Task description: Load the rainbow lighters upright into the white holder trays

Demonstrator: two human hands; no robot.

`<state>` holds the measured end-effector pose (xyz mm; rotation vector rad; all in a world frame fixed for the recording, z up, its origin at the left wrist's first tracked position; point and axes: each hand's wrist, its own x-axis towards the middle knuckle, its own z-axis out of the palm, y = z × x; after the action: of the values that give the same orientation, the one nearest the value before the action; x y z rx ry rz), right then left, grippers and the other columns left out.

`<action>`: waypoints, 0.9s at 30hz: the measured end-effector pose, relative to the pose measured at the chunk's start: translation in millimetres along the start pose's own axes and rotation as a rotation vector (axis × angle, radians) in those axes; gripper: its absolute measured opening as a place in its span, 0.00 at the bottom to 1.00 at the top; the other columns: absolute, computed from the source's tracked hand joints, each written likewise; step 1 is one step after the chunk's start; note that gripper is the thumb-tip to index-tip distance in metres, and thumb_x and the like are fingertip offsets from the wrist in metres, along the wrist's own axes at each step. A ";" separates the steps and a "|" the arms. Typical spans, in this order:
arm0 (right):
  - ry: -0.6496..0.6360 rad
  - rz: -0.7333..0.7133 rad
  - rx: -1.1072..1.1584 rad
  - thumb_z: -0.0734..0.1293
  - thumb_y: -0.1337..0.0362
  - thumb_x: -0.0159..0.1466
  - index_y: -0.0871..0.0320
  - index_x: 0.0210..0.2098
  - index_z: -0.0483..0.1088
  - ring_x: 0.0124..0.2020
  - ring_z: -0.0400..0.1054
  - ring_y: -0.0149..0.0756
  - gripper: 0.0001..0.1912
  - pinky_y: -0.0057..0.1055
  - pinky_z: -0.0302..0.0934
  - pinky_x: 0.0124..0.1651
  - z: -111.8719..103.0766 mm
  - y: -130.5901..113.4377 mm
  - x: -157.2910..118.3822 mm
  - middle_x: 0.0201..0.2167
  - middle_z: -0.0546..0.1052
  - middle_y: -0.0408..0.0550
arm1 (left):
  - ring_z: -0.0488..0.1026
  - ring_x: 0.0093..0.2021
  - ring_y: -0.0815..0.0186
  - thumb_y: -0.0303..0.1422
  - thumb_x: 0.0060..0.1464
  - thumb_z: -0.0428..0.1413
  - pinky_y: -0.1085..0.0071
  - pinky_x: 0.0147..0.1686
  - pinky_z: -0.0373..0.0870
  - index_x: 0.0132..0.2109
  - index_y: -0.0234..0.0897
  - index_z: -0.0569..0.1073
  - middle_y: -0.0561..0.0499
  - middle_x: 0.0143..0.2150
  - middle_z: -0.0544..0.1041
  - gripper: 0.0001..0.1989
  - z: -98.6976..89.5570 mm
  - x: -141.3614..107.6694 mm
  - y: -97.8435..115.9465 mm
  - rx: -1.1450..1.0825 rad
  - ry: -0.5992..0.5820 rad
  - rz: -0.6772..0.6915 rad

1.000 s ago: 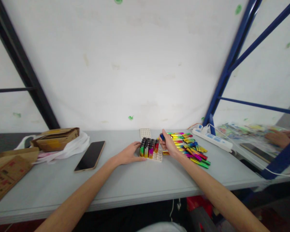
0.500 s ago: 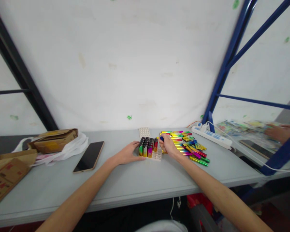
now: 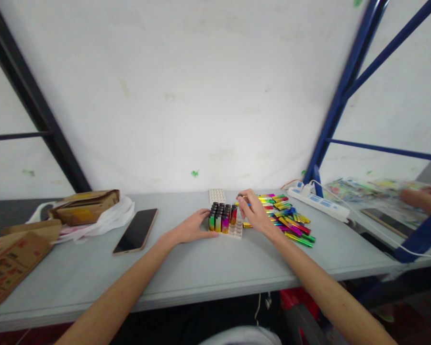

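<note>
Black-topped shiny lighters [image 3: 218, 216] stand upright in rows in a white tray with round holes [image 3: 236, 231]. Bare holes show at the tray's right side. My left hand [image 3: 194, 226] grips the tray's left end, thumb along the front and fingers toward the back. Just right of the rows, my right hand [image 3: 253, 211] is closed on a lighter [image 3: 240, 195]; only its dark end shows above the fingers. Beyond that hand lies a loose pile of metallic coloured lighters [image 3: 290, 221], partly hidden by it.
A second white holed tray [image 3: 217, 195] lies near the wall. To the left are a phone [image 3: 136, 231], a cardboard box [image 3: 86, 208] on a white plastic bag, and another carton [image 3: 14, 261]. A power strip [image 3: 318, 204] sits by the blue frame [image 3: 332, 110]. Another person's hand [image 3: 420, 199] shows far right.
My right hand has turned and risen slightly beside the tray; a dark end now shows at its top where blue showed earlier. My left hand stays at the tray. The view has shifted slightly.
</note>
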<state>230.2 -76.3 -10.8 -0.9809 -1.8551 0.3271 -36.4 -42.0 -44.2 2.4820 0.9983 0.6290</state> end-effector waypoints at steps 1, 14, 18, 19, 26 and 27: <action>0.023 -0.045 -0.031 0.56 0.45 0.73 0.56 0.40 0.65 0.38 0.66 0.37 0.20 0.32 0.62 0.40 -0.2 -0.7 -0.3 0.37 0.70 0.48 | 0.68 0.64 0.45 0.57 0.51 0.64 0.53 0.68 0.62 0.65 0.34 0.69 0.38 0.65 0.71 0.42 0.1 -0.2 -0.2 0.001 -0.002 0.002; -0.108 0.058 -0.146 0.70 0.43 0.64 0.54 0.32 0.63 0.25 0.65 0.33 0.23 0.29 0.54 0.30 6.0 16.0 -4.9 0.23 0.72 0.40 | 0.68 0.64 0.45 0.55 0.52 0.64 0.51 0.67 0.61 0.65 0.35 0.68 0.38 0.65 0.70 0.41 -1.8 -1.8 3.0 -0.025 -0.015 -0.009; -0.211 0.082 -0.133 0.70 0.42 0.64 0.54 0.32 0.62 0.21 0.65 0.33 0.23 0.27 0.52 0.26 4.1 23.2 -4.6 0.21 0.73 0.39 | 0.67 0.65 0.45 0.55 0.52 0.64 0.52 0.68 0.61 0.65 0.35 0.68 0.37 0.66 0.70 0.42 -1.4 -1.5 2.8 -0.018 -0.019 -0.017; -0.240 0.084 -0.128 0.70 0.42 0.64 0.54 0.32 0.62 0.21 0.65 0.32 0.23 0.27 0.51 0.26 3.5 25.3 -4.5 0.20 0.73 0.38 | 0.67 0.65 0.45 0.55 0.52 0.64 0.52 0.68 0.61 0.65 0.34 0.68 0.37 0.66 0.70 0.42 -1.2 -1.5 3.1 -0.015 -0.020 -0.021; -0.267 0.013 -0.358 0.72 0.46 0.64 0.56 0.32 0.66 0.22 0.67 0.32 0.21 0.27 0.48 0.28 -5.3 26.9 0.7 0.21 0.75 0.40 | 0.67 0.65 0.45 0.56 0.51 0.64 0.52 0.68 0.60 0.66 0.33 0.67 0.36 0.66 0.69 0.43 -1.4 -0.9 2.9 -0.011 -0.027 -0.025; -0.263 0.010 -0.397 0.72 0.46 0.64 0.56 0.32 0.67 0.23 0.67 0.33 0.21 0.27 0.47 0.28 -6.1 26.2 1.5 0.21 0.75 0.41 | 0.67 0.65 0.45 0.56 0.52 0.64 0.52 0.68 0.60 0.66 0.34 0.67 0.37 0.66 0.69 0.43 -1.6 -0.7 2.7 -0.013 -0.026 -0.019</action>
<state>247.8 -59.6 -22.6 -1.2626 -2.2071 0.0946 -36.3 -44.0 -41.7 2.4604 1.0039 0.5938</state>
